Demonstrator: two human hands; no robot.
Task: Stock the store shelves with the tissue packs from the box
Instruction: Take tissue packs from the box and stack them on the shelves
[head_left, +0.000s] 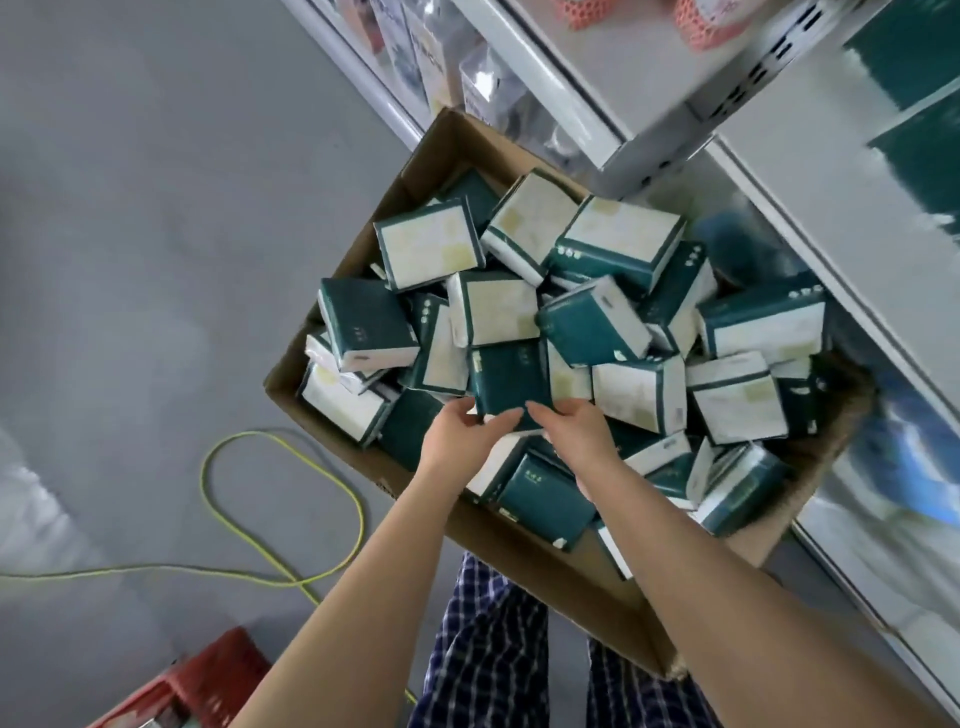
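An open cardboard box on the floor is heaped with several dark green and white tissue packs. Both my hands reach into it from below. My left hand and my right hand grip the near edge of one dark green tissue pack near the box's middle, fingers curled over its lower corners. Other packs lie loose all around it, for example a white-faced pack at the back and a green pack under my right wrist. More green packs stand on the shelf at the top right.
White metal store shelves run along the right side and overhang the box. A yellow-green cable loops over the grey floor at the left. A red plastic crate sits at the bottom left. Checked trouser legs show below the box.
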